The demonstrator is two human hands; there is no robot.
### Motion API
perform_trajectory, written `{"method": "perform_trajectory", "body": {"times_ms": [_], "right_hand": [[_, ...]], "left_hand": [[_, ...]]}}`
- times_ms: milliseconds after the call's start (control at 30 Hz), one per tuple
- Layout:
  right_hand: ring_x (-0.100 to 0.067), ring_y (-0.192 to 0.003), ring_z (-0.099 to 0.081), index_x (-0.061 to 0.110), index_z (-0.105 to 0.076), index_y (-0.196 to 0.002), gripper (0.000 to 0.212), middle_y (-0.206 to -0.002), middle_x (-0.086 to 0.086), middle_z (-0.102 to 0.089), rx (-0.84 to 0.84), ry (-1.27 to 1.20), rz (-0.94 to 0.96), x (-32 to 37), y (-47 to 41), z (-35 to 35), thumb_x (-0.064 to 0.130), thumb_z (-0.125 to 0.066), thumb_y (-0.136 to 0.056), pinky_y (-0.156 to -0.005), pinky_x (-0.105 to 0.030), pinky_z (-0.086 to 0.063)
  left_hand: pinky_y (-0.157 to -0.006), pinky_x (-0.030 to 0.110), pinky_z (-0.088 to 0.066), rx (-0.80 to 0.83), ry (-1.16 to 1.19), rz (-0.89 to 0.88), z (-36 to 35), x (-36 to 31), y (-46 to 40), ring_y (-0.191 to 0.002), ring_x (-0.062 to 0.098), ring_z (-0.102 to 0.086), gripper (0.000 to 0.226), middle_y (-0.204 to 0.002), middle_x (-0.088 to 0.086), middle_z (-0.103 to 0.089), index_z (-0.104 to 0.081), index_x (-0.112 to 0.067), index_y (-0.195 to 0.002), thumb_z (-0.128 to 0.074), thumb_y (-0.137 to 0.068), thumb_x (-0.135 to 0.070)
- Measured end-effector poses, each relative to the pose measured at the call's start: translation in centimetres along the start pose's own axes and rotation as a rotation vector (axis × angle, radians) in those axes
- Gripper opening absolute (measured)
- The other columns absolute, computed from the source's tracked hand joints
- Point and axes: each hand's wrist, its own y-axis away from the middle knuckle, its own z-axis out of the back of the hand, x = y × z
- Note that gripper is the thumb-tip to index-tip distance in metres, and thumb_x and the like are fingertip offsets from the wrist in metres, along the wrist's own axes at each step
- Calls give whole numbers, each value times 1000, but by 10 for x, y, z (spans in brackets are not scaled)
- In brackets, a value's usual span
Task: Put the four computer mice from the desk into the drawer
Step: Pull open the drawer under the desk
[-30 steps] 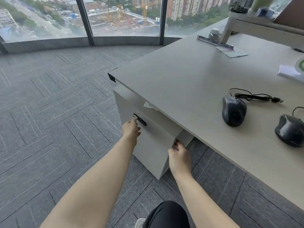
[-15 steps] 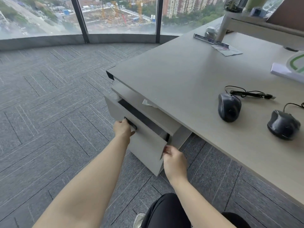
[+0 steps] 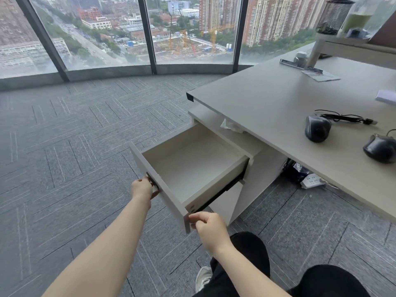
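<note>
Under the desk (image 3: 267, 108) edge: drawer (image 3: 171, 189) out | our left hand (image 3: 142, 188) grips its handle (image 3: 152, 182) | right hand (image 3: 209, 225) pinches its front corner | two mice (image 3: 317, 129) on the desktop, well apart from it.

High-rise office

Grey carpet tiles (image 3: 75, 146), tall windows (image 3: 102, 33) over city towers, a pale work surface (image 3: 267, 99) with computer mice (image 3: 317, 129).

Second mouse (image 3: 381, 148) cut off by the right edge.
</note>
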Motion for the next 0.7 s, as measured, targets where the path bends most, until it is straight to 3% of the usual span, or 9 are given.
{"method": "perform_trajectory", "body": {"times_ms": [133, 267, 333, 433, 533, 633, 700], "right_hand": [[-31, -85, -70, 25, -78, -96, 40, -90, 7, -77, 78, 10, 30, 2, 13, -20, 12, -44, -79, -73, -44, -57], [-32, -82, -68, 37, -78, -84, 40, -90, 11, -77, 129, 18, 24, 2, 21, -35, 15, -45, -77, -66, -38, -53], [-24, -76, -66, 41, -75, -80, 39, -91, 10, -77, 167, 30, 38, 2, 22, -38, 16, -46, -78, -70, -39, -53], [-9, -80, -63, 29, -73, -101, 34, -97, 6, -74, 137, 8, 81, 10, 25, -24, 10, -48, -86, -75, -31, -53], [-9, -69, -63, 18, -72, -102, 30, -91, 1, -73, -88, -81, 174, 31, 29, 24, 4, -48, -91, -65, -25, -52], [-12, -63, -66, 21, -72, -97, 29, -80, 3, -74, -447, -92, 310, 54, 36, 102, 4, -50, -92, -64, -28, -55], [-14, -57, -61, 21, -70, -101, 27, -75, 6, -72, -682, -7, 367, 64, 39, 161, 6, -50, -92, -57, -22, -49]], "left_hand": [[-75, 53, -60, -12, -61, -12, 38, 7, -18, -96, 29, -69, 27, -113, 16, -70, -62, -10, -104, -49, -88, -27], [-77, 48, -60, -24, -51, -23, 58, 7, -11, -94, 28, -69, 28, -112, 16, -70, -65, -7, -106, -48, -91, -23], [-75, 45, -59, -60, -80, -35, 64, 3, 4, -100, 33, -67, 26, -114, 19, -69, -65, -6, -104, -49, -91, -21], [-78, 48, -50, -234, -337, -190, 65, -17, 39, -106, 42, -61, 32, -120, 22, -63, -58, -3, -115, -44, -90, -17], [-87, 44, -47, -185, -452, -542, 41, -45, 85, -111, 34, -57, 34, -123, 15, -59, -54, -6, -122, -39, -94, -19], [-92, 41, -50, 42, -461, -766, -15, -67, 127, -105, 26, -59, 29, -113, 9, -63, -60, -10, -116, -42, -95, -18], [-91, 39, -50, 209, -461, -838, -67, -73, 154, -100, 23, -61, 23, -106, 6, -64, -63, -14, -109, -46, -93, -16]]}}
